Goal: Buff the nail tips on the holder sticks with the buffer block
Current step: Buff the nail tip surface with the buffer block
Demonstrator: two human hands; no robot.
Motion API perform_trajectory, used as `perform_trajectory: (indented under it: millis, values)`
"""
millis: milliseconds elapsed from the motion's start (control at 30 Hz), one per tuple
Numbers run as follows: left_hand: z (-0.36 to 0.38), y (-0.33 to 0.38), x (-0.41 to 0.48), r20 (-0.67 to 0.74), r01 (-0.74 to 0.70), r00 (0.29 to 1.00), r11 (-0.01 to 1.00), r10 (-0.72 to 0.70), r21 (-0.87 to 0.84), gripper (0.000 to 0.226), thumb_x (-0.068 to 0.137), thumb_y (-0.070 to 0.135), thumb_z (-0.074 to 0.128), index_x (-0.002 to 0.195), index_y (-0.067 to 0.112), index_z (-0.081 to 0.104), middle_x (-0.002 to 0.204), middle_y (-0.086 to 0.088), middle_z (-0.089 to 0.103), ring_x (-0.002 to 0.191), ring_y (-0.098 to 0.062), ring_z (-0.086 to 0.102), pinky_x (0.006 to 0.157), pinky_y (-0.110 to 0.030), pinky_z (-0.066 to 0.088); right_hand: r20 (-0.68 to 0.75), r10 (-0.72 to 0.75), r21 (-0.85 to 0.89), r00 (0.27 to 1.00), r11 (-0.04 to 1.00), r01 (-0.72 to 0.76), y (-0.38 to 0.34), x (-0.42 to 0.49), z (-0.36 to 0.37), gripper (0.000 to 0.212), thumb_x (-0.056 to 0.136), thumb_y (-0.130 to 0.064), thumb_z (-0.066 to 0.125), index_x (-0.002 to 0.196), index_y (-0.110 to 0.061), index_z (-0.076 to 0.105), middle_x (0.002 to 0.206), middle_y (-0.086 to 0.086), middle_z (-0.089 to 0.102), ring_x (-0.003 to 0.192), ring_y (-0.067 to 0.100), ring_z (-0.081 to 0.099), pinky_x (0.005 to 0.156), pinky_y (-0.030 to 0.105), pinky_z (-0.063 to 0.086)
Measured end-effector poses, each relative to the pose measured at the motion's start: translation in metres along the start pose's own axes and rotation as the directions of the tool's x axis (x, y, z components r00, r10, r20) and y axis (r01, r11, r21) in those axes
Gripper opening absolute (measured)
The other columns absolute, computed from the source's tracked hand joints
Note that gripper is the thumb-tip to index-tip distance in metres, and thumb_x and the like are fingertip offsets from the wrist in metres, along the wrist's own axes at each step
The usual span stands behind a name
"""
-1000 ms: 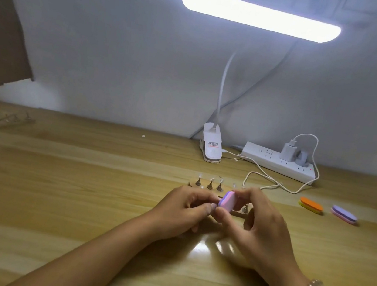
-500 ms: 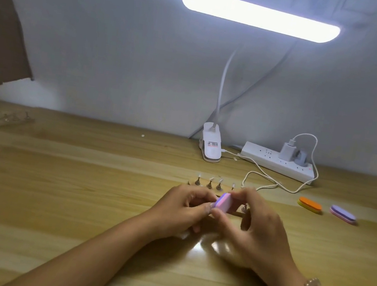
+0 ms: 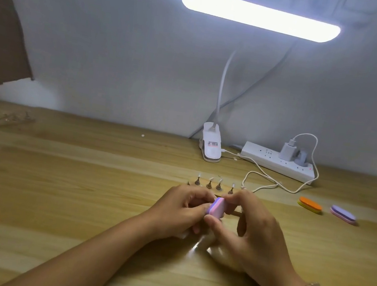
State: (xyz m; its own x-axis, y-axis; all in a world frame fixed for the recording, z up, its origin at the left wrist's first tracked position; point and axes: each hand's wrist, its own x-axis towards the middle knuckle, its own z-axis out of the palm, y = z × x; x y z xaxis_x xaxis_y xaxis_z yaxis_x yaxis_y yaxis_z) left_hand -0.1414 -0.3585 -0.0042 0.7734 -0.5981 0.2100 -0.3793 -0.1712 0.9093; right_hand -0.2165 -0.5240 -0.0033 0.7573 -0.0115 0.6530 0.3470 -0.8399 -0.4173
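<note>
Before the stick stand (image 3: 209,184) on the wooden counter (image 3: 54,184), right hand (image 3: 254,236) fingers pinch the buffer block (image 3: 216,209); left hand (image 3: 179,212) fingers curl beside it, grip hidden. Behind the stand, a clip lamp (image 3: 260,15) glows.

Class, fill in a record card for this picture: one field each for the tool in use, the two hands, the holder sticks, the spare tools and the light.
buffer block: pink and purple, between the hands
right hand: pinches the buffer block
left hand: fingers curled beside it; contents hidden
holder sticks: at least four upright in a wooden base behind the hands
spare tools: orange buffer and purple buffer, flat on the table, right
light: clip lamp, on
</note>
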Motion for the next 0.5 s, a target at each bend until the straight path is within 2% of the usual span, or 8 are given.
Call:
perform_trajectory:
  millis: [100, 167, 233, 367, 433, 500]
  values:
    - [0.0002, -0.0003, -0.0008, -0.002, -0.010, 1.000, 1.000, 0.010, 0.007, 0.023, 0.099, 0.008, 0.058, 0.088, 0.025, 0.068, 0.069, 0.001, 0.067, 0.049, -0.009, 0.056, 0.053, -0.052, 0.047, -0.025, 0.106, 0.046, 0.994, 0.993, -0.105, 0.0069, 0.0054, -0.0026, 0.031, 0.077, -0.051, 0.073, 0.090, -0.027, 0.058, 0.084, -0.018, 0.057, 0.072, -0.003, 0.054, 0.059, 0.017, 0.037]
    - [-0.0002, -0.0015, -0.0009, 0.008, -0.008, 1.000, 1.000, 0.008, 0.007, 0.017, 0.098, 0.010, 0.058, 0.091, 0.021, 0.070, 0.074, -0.004, 0.070, 0.052, -0.011, 0.056, 0.052, -0.053, 0.048, -0.015, 0.050, -0.001, 0.999, 0.999, -0.050, 0.0043, 0.0025, -0.0013, 0.032, 0.077, -0.052, 0.072, 0.092, -0.028, 0.057, 0.085, -0.019, 0.056, 0.069, -0.008, 0.052, 0.057, 0.011, 0.035]
    - [-0.0001, -0.0020, -0.0002, 0.018, 0.004, 1.000, 1.000, -0.003, -0.005, 0.014, 0.095, 0.018, 0.057, 0.095, 0.020, 0.071, 0.086, -0.014, 0.074, 0.054, -0.012, 0.057, 0.052, -0.048, 0.046, 0.010, -0.008, -0.005, 1.000, 1.000, 0.008, -0.0005, -0.0006, 0.0003, 0.032, 0.075, -0.053, 0.069, 0.092, -0.030, 0.055, 0.085, -0.021, 0.055, 0.066, -0.013, 0.050, 0.053, 0.008, 0.034]
    - [-0.0003, -0.0018, 0.0003, 0.005, -0.016, 1.000, 1.000, 0.016, 0.007, 0.016, 0.090, 0.024, 0.057, 0.091, 0.025, 0.073, 0.084, -0.017, 0.071, 0.053, -0.012, 0.057, 0.056, -0.053, 0.051, -0.032, 0.101, 0.108, 0.994, 0.989, -0.097, 0.0047, 0.0046, -0.0018, 0.031, 0.076, -0.050, 0.073, 0.090, -0.028, 0.056, 0.085, -0.016, 0.060, 0.064, -0.001, 0.052, 0.056, 0.018, 0.036]
    - [-0.0006, -0.0036, 0.0007, 0.015, -0.024, 1.000, 1.000, 0.024, 0.019, 0.018, 0.093, 0.016, 0.056, 0.096, 0.018, 0.074, 0.080, -0.018, 0.069, 0.053, -0.011, 0.057, 0.053, -0.046, 0.050, -0.023, 0.052, 0.055, 0.998, 0.997, -0.050, 0.0026, 0.0026, -0.0014, 0.033, 0.076, -0.054, 0.070, 0.092, -0.028, 0.056, 0.085, -0.020, 0.058, 0.062, -0.005, 0.051, 0.055, 0.014, 0.036]
    - [-0.0007, -0.0050, 0.0010, 0.026, -0.024, 0.999, 1.000, 0.023, 0.004, 0.022, 0.096, 0.005, 0.054, 0.099, 0.013, 0.074, 0.074, -0.010, 0.069, 0.054, -0.010, 0.055, 0.053, -0.029, 0.045, 0.034, -0.016, 0.013, 0.999, 1.000, 0.016, -0.0026, -0.0017, 0.0008, 0.037, 0.074, -0.056, 0.067, 0.095, -0.029, 0.054, 0.084, -0.023, 0.055, 0.060, -0.012, 0.048, 0.052, 0.008, 0.033]
